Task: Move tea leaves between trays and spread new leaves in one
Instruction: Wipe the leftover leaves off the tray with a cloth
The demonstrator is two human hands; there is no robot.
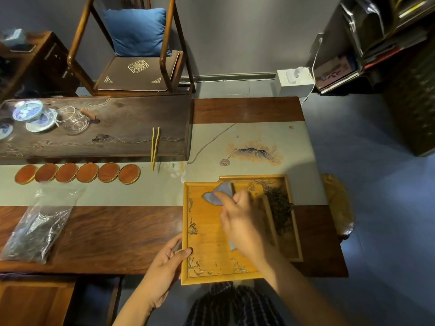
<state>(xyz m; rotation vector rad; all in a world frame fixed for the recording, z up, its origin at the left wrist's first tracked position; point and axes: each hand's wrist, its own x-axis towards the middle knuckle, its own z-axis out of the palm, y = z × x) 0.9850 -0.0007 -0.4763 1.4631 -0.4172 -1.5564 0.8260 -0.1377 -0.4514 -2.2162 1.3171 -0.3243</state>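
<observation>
On the near right part of the dark wooden table point(117, 231) we see a pale yellow bamboo tray point(207, 231) with faint painted figures, its floor bare of leaves. Our left hand point(164, 267) grips this tray's left rim, thumb on top and fingers hidden beneath. Our right hand point(244, 222) lies over the tray, closed on a blurred grey-blue scoop-like tool point(217, 195); motion blur keeps us from telling its exact shape. To the right of this tray, and partly under its edge, sits a second bamboo tray point(292, 231) holding a heap of dark tea leaves point(280, 208), partly hidden by our right hand. Well left of the tray lies a clear plastic bag of dark leaves point(37, 231). Beyond it, six round reddish wooden coasters point(77, 172) stand in a row.
</observation>
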